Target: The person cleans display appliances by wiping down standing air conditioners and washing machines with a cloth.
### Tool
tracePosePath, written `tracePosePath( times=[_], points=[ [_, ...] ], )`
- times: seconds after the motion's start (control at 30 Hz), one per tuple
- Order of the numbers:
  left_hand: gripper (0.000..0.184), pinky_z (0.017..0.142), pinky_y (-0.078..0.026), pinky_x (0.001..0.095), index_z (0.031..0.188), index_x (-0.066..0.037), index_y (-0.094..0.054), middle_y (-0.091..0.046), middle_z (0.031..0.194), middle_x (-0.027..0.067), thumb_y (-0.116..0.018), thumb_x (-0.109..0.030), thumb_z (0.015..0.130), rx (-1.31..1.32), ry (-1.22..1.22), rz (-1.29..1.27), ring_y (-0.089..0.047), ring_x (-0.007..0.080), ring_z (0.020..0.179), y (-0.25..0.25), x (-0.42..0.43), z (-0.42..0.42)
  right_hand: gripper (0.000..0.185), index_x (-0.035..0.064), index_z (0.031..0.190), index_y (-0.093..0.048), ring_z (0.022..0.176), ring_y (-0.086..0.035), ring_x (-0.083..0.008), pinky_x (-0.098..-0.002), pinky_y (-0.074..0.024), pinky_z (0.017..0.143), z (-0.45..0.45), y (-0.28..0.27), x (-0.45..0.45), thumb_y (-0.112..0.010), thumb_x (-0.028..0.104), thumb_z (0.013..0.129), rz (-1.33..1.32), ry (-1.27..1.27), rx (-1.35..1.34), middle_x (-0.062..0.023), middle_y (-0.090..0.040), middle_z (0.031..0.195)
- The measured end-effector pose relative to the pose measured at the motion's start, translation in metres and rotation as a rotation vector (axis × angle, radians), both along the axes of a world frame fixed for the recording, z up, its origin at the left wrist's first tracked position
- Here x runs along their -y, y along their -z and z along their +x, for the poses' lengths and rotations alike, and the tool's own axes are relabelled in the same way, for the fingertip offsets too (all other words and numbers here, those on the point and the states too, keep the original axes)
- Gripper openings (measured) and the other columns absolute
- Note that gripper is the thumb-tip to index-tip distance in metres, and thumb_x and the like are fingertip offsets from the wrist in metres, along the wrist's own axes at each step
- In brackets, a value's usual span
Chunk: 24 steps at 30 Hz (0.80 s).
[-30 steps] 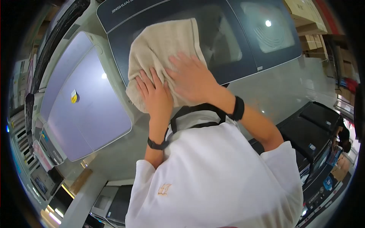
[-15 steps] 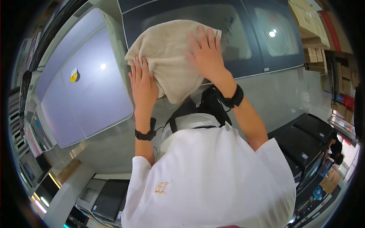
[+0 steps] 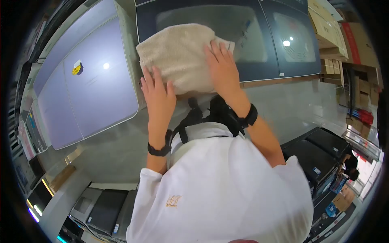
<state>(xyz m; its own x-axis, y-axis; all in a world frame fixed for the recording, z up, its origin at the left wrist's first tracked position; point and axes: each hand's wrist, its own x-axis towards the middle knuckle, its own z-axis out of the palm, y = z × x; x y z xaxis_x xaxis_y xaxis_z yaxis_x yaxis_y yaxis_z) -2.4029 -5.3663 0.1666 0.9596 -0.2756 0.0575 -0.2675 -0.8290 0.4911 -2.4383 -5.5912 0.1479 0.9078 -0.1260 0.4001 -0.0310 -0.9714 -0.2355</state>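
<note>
A beige towel [image 3: 178, 54] lies bunched into a rounded shape at the front edge of a dark-lidded appliance [image 3: 251, 42]. My left hand [image 3: 159, 91] rests on the towel's lower left edge, fingers spread. On the right part of the same towel, my right hand [image 3: 224, 71] lies with its fingers stretched out, close to a small corner that sticks out. Neither hand grips the cloth. What is under the towel is hidden.
To the left stands a lilac-topped appliance [image 3: 93, 97] with a yellow sticker. Cardboard boxes [image 3: 328, 30] are stacked at the right. Dark cabinets [image 3: 308, 158] stand behind me on the right, with a person [image 3: 351, 166] farther off.
The towel's flap that hung toward me is drawn up, and its folds look smoother. My right hand has moved down a little across the cloth. The whole view has shifted slightly.
</note>
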Motion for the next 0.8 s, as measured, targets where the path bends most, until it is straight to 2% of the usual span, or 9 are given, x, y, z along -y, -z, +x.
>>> tracePosePath(
  times=[0.07, 0.17, 0.27, 0.3, 0.4, 0.47, 0.6, 0.73, 0.8],
  points=[
    [0.067, 0.118, -0.028, 0.0643, 0.158, -0.001, -0.036, -0.028, 0.164, 0.0282, -0.059, -0.025, 0.1, 0.041, 0.044, -0.019, -0.027, 0.0599, 0.146, 0.007, -0.006, -0.014, 0.039, 0.0099, 0.137, -0.062, 0.136, -0.051, -0.0384, -0.0518, -0.0403, 0.114, -0.01, -0.003, 0.002, -0.056, 0.017, 0.099, 0.013, -0.014, -0.002, -0.0148, -0.057, 0.145],
    [0.066, 0.119, -0.026, 0.064, 0.157, 0.0, -0.037, -0.028, 0.165, 0.0276, -0.058, -0.025, 0.1, 0.059, 0.018, -0.07, -0.027, 0.0591, 0.146, 0.011, -0.001, -0.022, 0.037, 0.0091, 0.133, -0.064, 0.137, -0.051, -0.0374, -0.0506, -0.0422, 0.113, -0.029, -0.007, 0.008, -0.057, 0.016, 0.098, 0.006, -0.02, -0.033, -0.014, -0.06, 0.143],
    [0.066, 0.121, -0.024, 0.0617, 0.157, 0.0, -0.036, -0.027, 0.164, 0.0292, -0.057, -0.028, 0.101, 0.166, 0.048, 0.176, -0.025, 0.0554, 0.149, 0.012, 0.011, -0.02, 0.034, 0.0089, 0.13, -0.065, 0.137, -0.052, -0.0377, -0.0504, -0.0443, 0.111, -0.044, -0.01, 0.038, -0.058, 0.016, 0.097, -0.026, -0.025, -0.012, -0.013, -0.061, 0.142],
    [0.065, 0.121, -0.023, 0.0623, 0.157, 0.0, -0.037, -0.028, 0.164, 0.0291, -0.057, -0.028, 0.101, 0.165, 0.07, 0.172, -0.026, 0.0553, 0.148, 0.012, 0.015, -0.023, 0.033, 0.0088, 0.128, -0.065, 0.136, -0.052, -0.0378, -0.0504, -0.0451, 0.11, -0.045, -0.009, 0.044, -0.059, 0.016, 0.097, -0.036, -0.031, 0.0, -0.0125, -0.062, 0.141],
    [0.064, 0.121, -0.023, 0.0636, 0.155, 0.0, -0.04, -0.032, 0.162, 0.0282, -0.058, -0.029, 0.101, 0.192, 0.12, 0.176, -0.027, 0.0545, 0.148, 0.011, 0.043, -0.028, 0.032, 0.0052, 0.125, -0.065, 0.133, -0.053, -0.0414, -0.0511, -0.0449, 0.109, -0.014, -0.01, 0.049, -0.062, 0.016, 0.095, 0.113, 0.0, -0.092, -0.0167, -0.06, 0.141],
    [0.063, 0.12, -0.023, 0.0641, 0.154, -0.001, -0.042, -0.034, 0.162, 0.0268, -0.058, -0.029, 0.101, 0.206, 0.146, 0.225, -0.028, 0.0534, 0.148, 0.008, 0.058, -0.036, 0.034, 0.0022, 0.124, -0.064, 0.131, -0.053, -0.0441, -0.0515, -0.0442, 0.109, 0.004, -0.005, 0.034, -0.064, 0.017, 0.094, 0.032, 0.02, -0.009, -0.0206, -0.059, 0.141],
    [0.06, 0.118, -0.023, 0.0677, 0.153, -0.005, -0.046, -0.04, 0.161, 0.0179, -0.058, -0.028, 0.1, 0.237, 0.186, 0.188, -0.031, 0.0519, 0.148, 0.012, 0.061, -0.041, 0.039, -0.0023, 0.124, -0.062, 0.131, -0.05, -0.0484, -0.0521, -0.041, 0.112, 0.0, -0.007, 0.008, -0.066, 0.018, 0.092, 0.111, -0.078, 0.033, -0.0272, -0.054, 0.143],
    [0.059, 0.115, -0.025, 0.0709, 0.152, -0.009, -0.048, -0.043, 0.161, 0.0117, -0.06, -0.023, 0.097, 0.237, 0.237, 0.21, -0.033, 0.0524, 0.146, 0.008, 0.061, -0.045, 0.022, 0.0004, 0.11, -0.063, 0.123, -0.06, -0.0404, -0.0451, -0.0522, 0.101, -0.044, -0.009, 0.023, -0.061, 0.013, 0.093, 0.035, -0.187, 0.044, -0.022, -0.063, 0.133],
    [0.059, 0.114, -0.025, 0.0715, 0.151, -0.009, -0.049, -0.043, 0.16, 0.0109, -0.062, -0.02, 0.095, 0.215, 0.294, 0.197, -0.034, 0.0536, 0.145, 0.007, 0.066, -0.055, 0.027, 0.0036, 0.119, -0.064, 0.12, -0.063, -0.0391, -0.0438, -0.0535, 0.099, -0.064, 0.001, 0.046, -0.06, 0.013, 0.095, 0.013, -0.088, -0.024, -0.0202, -0.066, 0.129]
  ],
)
